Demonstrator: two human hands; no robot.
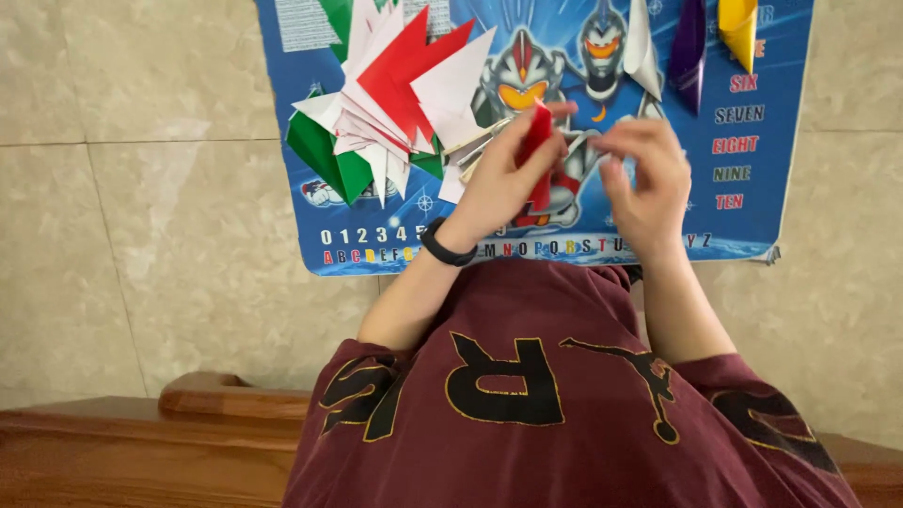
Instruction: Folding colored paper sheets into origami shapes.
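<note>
Left hand pinches red paper upright for folding; right hand, fingers curled together, just right of it, above a blue mat.

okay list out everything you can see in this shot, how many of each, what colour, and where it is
red folded paper: one, red, pinched in the left hand above the mat
folded paper pile: one heap, number of pieces unclear, red, white and green, on the mat's left part
purple folded paper: one, purple, mat's upper right
yellow folded paper: one, yellow, top right, cut by the frame edge
white folded paper: one, white, just left of the purple one
play mat: one, blue with cartoon armoured figures, letters and digits, flat on the floor
tile floor: beige, all around the mat
wooden ledge: one, brown, bottom edge
wristband: one, black, left wrist
shirt: one, maroon with black and gold print, bottom centre
left hand: holding the red paper
right hand: beside it, fingers curled at the paper's right
</note>
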